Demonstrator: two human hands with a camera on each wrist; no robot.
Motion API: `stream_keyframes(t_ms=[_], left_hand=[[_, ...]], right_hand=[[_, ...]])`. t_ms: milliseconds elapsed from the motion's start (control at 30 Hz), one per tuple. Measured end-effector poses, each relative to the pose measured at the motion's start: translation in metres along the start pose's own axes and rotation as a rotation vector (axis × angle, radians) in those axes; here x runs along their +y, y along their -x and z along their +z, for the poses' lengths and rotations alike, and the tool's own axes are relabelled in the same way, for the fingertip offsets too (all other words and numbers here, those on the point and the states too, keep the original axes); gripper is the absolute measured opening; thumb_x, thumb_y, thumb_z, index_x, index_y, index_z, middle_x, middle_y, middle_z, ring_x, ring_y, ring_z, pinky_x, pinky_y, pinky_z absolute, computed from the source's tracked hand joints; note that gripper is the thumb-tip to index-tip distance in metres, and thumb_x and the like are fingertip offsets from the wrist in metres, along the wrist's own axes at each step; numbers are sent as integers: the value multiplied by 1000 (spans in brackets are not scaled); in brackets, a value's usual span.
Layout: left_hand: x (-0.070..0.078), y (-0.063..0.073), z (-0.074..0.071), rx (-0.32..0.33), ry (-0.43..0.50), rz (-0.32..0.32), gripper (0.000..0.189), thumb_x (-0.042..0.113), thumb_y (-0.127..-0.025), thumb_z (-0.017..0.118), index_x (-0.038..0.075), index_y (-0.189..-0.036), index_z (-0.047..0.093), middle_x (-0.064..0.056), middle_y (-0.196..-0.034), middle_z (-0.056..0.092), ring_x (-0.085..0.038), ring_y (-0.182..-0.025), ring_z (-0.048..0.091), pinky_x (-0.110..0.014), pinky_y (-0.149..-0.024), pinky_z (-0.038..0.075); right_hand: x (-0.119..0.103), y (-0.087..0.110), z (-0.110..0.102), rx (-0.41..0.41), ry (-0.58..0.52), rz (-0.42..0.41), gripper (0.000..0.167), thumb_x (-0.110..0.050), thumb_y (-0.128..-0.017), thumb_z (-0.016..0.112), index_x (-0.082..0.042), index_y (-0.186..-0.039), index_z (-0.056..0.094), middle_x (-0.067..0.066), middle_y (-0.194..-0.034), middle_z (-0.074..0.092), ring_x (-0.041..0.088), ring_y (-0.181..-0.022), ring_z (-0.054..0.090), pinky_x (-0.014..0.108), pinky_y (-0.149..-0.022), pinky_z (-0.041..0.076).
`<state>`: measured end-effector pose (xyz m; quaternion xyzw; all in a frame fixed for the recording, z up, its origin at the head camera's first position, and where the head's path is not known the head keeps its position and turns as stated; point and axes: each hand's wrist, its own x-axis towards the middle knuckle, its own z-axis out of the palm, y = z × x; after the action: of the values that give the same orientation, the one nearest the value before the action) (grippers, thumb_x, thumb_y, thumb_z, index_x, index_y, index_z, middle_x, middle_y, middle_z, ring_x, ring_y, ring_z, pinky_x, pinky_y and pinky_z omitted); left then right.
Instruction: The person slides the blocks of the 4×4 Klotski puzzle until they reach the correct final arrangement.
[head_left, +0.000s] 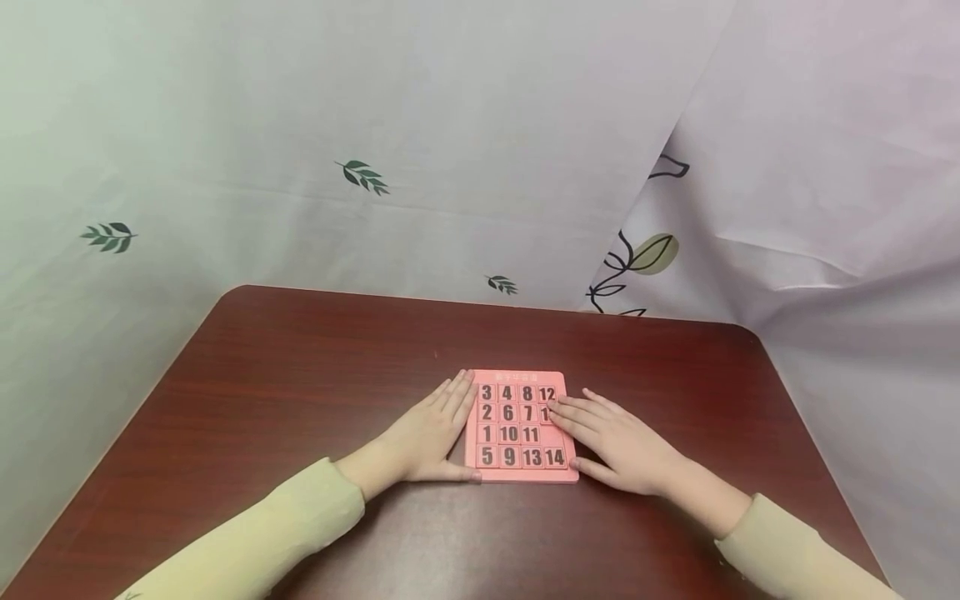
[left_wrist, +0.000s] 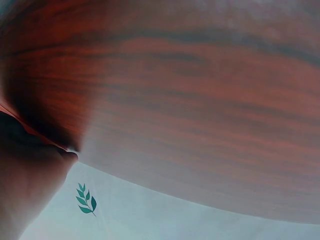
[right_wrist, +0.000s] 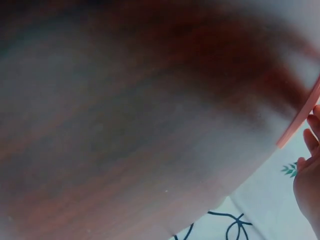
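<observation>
A pink sliding number puzzle lies flat on the table, its square tiles printed with black numbers. One bare slot shows in the third row at the right. My left hand rests along the puzzle's left edge, fingers straight, the thumb by the lower left corner. From the right, my right hand touches the right-column tile in the second row with its fingertips, partly covering its number. The right thumb lies at the lower right edge. In the right wrist view, the puzzle's side shows beside the fingers; the left wrist view catches little of the puzzle.
The dark red wood-grain table has rounded far corners. Behind it and at its sides hangs pale cloth printed with leaves. Light-coloured sleeves cover both forearms.
</observation>
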<state>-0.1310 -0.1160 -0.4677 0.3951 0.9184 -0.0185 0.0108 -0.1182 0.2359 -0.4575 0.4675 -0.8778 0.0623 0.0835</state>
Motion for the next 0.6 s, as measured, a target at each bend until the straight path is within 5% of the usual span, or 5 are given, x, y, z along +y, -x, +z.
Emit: stream_keyframes(t_ms=[333,600], left_hand=[[-1,2,-3,12,7,-1,127,87,-87,56,-10,-163,26,-32,-173,20,-42,-164,22,-48,-134,27],[0,1,-2,2,14,4,127,87,-87,55,-10,-164,25,-32,-173,18,-42,-164,21,-49,-134,26]], right_hand=[[-20,14,0,57,0,-78,66,-45,-98,72,-9,-152,58,5,-155,61,25,-142,59,44,-130,28],[-12,6,-5,43,8,-30,68,-45,-96,73,-10,-153,58,5,-157,60,26,-145,57,45,-134,24]])
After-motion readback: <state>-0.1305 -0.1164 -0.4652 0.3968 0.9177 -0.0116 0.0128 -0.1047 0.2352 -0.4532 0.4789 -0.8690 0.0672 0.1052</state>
